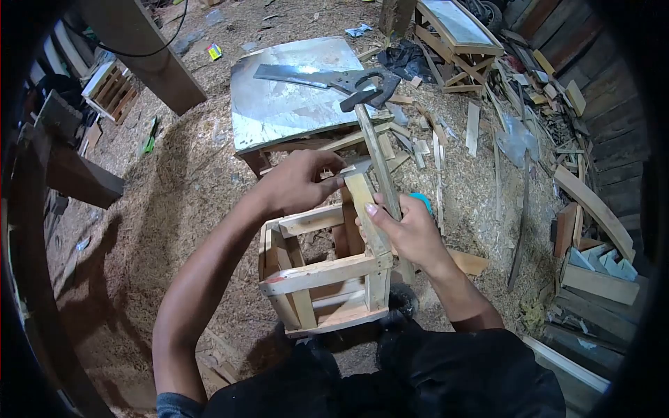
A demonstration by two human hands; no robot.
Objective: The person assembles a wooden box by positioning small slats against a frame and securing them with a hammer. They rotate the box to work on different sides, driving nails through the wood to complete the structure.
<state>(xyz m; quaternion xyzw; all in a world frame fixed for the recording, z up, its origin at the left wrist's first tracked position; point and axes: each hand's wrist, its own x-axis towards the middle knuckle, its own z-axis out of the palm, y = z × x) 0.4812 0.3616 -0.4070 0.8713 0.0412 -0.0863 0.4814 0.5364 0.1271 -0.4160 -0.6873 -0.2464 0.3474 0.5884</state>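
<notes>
A small wooden frame (320, 275) stands between my legs, open at the top. My right hand (408, 226) is wrapped round the handle of a hammer (380, 157), whose dark head points away from me over the metal-topped table. The right thumb also presses on a pale wooden slat (362, 198) at the frame's right side. At the slat's far end, my left hand (301, 182) has thumb and fingers pinched together; what lies between its fingertips is too small to make out.
A handsaw (300, 75) lies on a low metal-topped table (279, 115) ahead. Wooden posts (157, 63) rise at the left. Offcuts, a curved board (596, 209) and sawdust cover the ground at the right. A second table (460, 31) stands at the back right.
</notes>
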